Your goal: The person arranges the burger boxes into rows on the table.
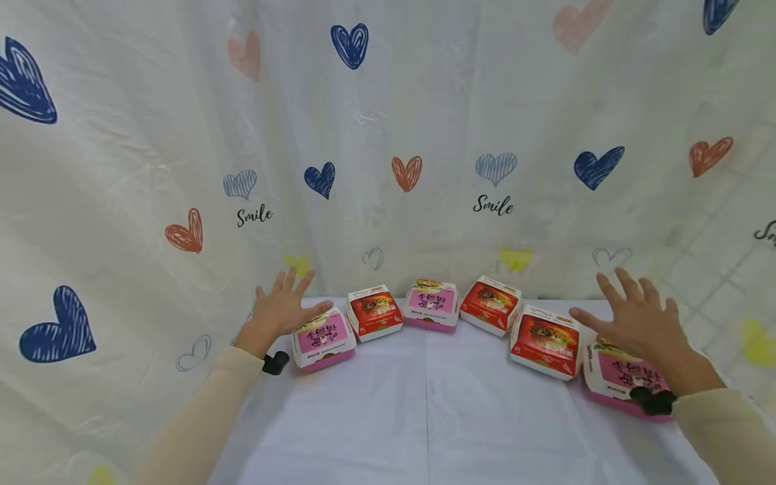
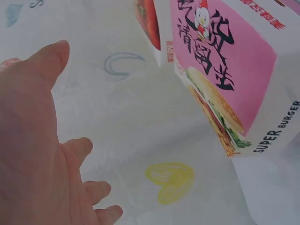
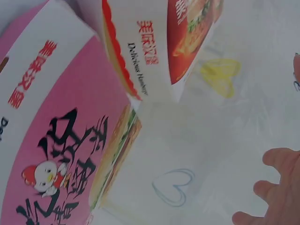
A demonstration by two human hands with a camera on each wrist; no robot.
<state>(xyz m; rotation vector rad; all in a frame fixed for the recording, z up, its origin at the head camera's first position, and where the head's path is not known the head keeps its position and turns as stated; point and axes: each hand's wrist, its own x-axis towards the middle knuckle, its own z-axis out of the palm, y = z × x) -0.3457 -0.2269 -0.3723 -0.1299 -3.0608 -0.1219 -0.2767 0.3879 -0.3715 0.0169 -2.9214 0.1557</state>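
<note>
Burger boxes stand in an arc on the white table. My left hand (image 1: 279, 311) is spread beside the leftmost pink burger box (image 1: 324, 338), its thumb near the box's top edge; the left wrist view shows this pink box (image 2: 225, 56) apart from the fingers. Above the rightmost pink burger box (image 1: 627, 377) hovers my right hand (image 1: 642, 327), fingers spread, holding nothing. Its thumb points toward a red burger box (image 1: 545, 342). Between the hands are another red box (image 1: 374, 312), a pink box (image 1: 432, 304) and a red box (image 1: 491, 305).
A white curtain (image 1: 442, 101) printed with hearts and "Smile" hangs right behind the boxes. The white cloth-covered table (image 1: 388, 417) extends in front of them. Pale tile lines (image 1: 721, 263) show at the right.
</note>
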